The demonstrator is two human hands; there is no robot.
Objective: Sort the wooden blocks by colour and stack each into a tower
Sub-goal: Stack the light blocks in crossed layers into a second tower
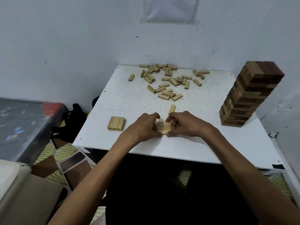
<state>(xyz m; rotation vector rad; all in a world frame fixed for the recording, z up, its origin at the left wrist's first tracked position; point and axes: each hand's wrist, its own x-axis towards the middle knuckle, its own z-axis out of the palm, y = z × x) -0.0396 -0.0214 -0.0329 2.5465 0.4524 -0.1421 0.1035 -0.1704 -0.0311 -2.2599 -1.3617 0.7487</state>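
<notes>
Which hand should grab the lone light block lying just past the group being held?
Right, likely. The lone block lies just beyond the right hand, by its forefinger; the left hand sits further off. Both hold the block group, so one must release first.

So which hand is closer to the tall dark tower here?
Right. The right hand is just left of the tower, holding the small pale blocks. The left hand holds those blocks from the other side, further from the tower.
</notes>
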